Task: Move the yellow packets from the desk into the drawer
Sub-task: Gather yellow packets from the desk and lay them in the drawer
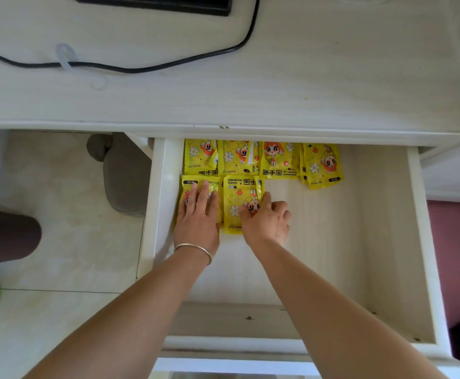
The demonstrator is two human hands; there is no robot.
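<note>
- Both forearms reach from the near edge into the open drawer (426,242).
- Left hand (197,214) lies flat, fingers spread, pressing a yellow packet (196,184) at the drawer's left side.
- Right hand (267,220), fingers curled, pinches the neighbouring packet (237,198) just beside the left hand.
- Beyond both hands, four more packets (278,160) line the drawer's back, under the desk (278,91) edge.

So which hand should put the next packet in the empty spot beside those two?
Probably the right hand. It sits at the edge of the front-row hand warmer packet, next to the bare drawer floor; the left hand lies flat by the left wall.
</note>
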